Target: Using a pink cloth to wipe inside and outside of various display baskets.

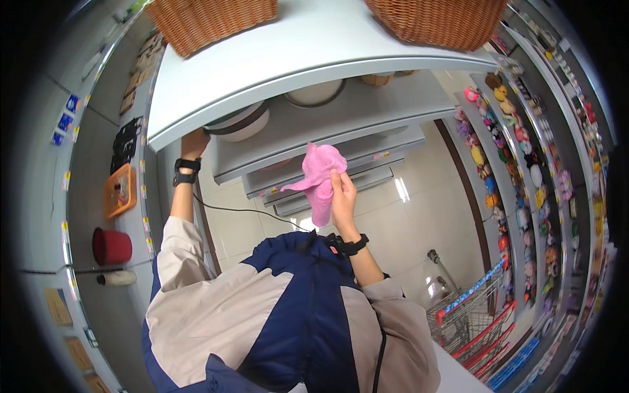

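A crumpled pink cloth (320,179) hangs from my right hand (345,199), pinched between thumb and fingers in front of the shelf unit. My left hand (195,143) reaches in under the top shelf board (275,46), at the unit's left end. It is right beside a white round container with a dark band (244,124), which stands on the second shelf (354,110). The board's edge hides the fingers of that hand, so their grip does not show. Farther right on the second shelf stands another pale round container with a dark rim (315,93).
Two wicker baskets, left (214,22) and right (437,22), stand on the top board. At left, shelves hold an orange basket (120,191) and a red bin (113,246). Plush toys (535,174) line shelves at right, near a shopping cart (467,314). A black cable (245,210) runs near my left arm.
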The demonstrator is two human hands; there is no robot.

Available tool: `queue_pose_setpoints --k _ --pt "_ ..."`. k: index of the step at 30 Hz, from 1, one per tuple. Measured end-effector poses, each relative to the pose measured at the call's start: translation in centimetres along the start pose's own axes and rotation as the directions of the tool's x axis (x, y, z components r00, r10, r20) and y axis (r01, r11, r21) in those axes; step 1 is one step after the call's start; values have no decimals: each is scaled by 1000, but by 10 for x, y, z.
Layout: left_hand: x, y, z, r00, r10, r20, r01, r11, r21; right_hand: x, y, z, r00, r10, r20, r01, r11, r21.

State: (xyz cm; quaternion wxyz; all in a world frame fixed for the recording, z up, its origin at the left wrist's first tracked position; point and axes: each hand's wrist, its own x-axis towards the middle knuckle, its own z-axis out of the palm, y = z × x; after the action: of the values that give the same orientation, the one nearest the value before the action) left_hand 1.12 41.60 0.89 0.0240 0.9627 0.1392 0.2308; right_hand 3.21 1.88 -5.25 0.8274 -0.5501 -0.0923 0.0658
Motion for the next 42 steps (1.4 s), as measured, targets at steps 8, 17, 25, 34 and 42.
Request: queue_pose_setpoints --k 8,17,25,34,42 --pt "-9 84 -50 979 201 26 -186 942 -280 -27 -25 -57 971 52 -235 -9 984 179" --pt "7 46 3 989 -102 -107 72 964 -258 -58 -39 -101 923 76 -377 -18 988 155" --pt "34 189 2 989 122 -82 -146 884 -443 -50 -50 -140 911 59 -409 22 982 190" --pt "97 252 55 984 168 -56 -176 968 -181 -41 -65 -168 886 -36 -462 99 989 114" --pt "14 377 -125 794 583 171 -77 376 -923 -77 -72 -216 780 48 -624 -20 998 51"
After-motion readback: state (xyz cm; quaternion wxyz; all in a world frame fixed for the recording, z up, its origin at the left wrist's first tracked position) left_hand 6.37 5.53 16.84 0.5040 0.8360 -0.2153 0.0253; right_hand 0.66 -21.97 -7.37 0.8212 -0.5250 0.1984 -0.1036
